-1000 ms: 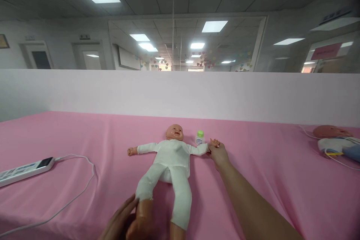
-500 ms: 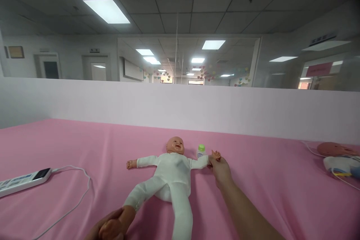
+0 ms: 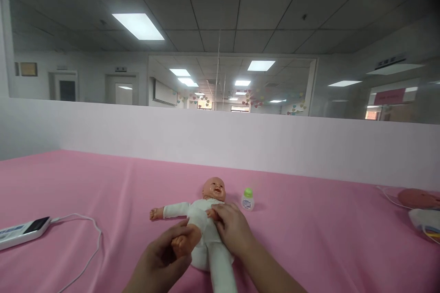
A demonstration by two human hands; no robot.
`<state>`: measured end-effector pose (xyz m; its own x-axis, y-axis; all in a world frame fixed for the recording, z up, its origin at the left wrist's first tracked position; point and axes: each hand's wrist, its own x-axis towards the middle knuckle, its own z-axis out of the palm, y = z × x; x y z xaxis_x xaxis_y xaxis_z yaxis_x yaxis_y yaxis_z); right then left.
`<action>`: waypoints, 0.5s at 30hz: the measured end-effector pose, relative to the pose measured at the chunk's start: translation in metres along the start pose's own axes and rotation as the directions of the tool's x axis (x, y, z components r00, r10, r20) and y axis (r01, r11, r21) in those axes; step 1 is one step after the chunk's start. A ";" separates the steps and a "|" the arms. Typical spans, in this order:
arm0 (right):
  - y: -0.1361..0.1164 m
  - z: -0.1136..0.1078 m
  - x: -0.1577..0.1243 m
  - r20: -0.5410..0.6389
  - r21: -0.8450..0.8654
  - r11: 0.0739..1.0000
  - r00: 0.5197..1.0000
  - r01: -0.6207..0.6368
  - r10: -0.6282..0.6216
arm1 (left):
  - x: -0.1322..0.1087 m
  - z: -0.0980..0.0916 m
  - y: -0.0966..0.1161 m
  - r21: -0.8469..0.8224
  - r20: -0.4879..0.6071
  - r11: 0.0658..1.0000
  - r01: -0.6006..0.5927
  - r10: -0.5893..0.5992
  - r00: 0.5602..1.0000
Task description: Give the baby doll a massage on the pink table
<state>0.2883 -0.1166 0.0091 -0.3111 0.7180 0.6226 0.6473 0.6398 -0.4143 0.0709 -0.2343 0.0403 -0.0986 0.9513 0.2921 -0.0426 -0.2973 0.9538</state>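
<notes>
near the middle of the pink cloth (image 3: 302,229) lies the doll (image 3: 197,214), my left hand (image 3: 158,258) wrapping fingers round its foot (image 3: 183,245), my right hand (image 3: 236,230) pinching its wrist, likely mid-fold, so i'd want gentle pressure next.

the doll (image 3: 206,233) at lower centre has a smooth, plastic-looking head (image 3: 213,187) with a faint gloss; its suit (image 3: 197,215) is matt white cloth. the sheet (image 3: 309,219) below is matt pink cloth, softly creased. beside it, the bottle (image 3: 248,203) is translucent plastic. at lower left, the power strip (image 3: 20,234) is smooth white plastic with a glossy black panel (image 3: 37,225). mid-frame, the partition (image 3: 220,139) looks smooth and matt.
</notes>
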 end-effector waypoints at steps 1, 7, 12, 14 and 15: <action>-0.001 0.002 -0.002 0.025 -0.017 0.999 0.999 0.033 -0.033 | 0.007 0.002 -0.001 0.008 0.027 1.000 0.007 -0.007 1.000; -0.003 0.000 -0.011 0.027 -0.010 0.999 0.998 0.053 -0.052 | 0.030 0.010 -0.006 -0.080 0.096 0.997 0.022 -0.014 0.995; 0.009 -0.007 -0.012 -0.081 0.079 0.996 0.995 -0.044 0.050 | 0.018 0.004 -0.010 -0.041 -0.016 0.999 -0.023 0.023 1.000; 0.020 -0.012 -0.011 -0.151 0.148 0.979 0.976 -0.138 0.160 | 0.007 -0.004 -0.010 0.010 -0.016 0.999 -0.052 0.052 0.998; 0.027 -0.016 -0.011 -0.188 0.200 0.962 0.956 -0.188 0.226 | 0.000 -0.008 -0.009 0.032 -0.002 0.998 -0.063 0.063 0.998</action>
<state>0.3200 -0.1115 0.0016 -0.0202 0.7792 0.6264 0.5417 0.5352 -0.6482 0.0632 -0.2320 0.0313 -0.1033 0.9305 0.3514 -0.0047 -0.3537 0.9353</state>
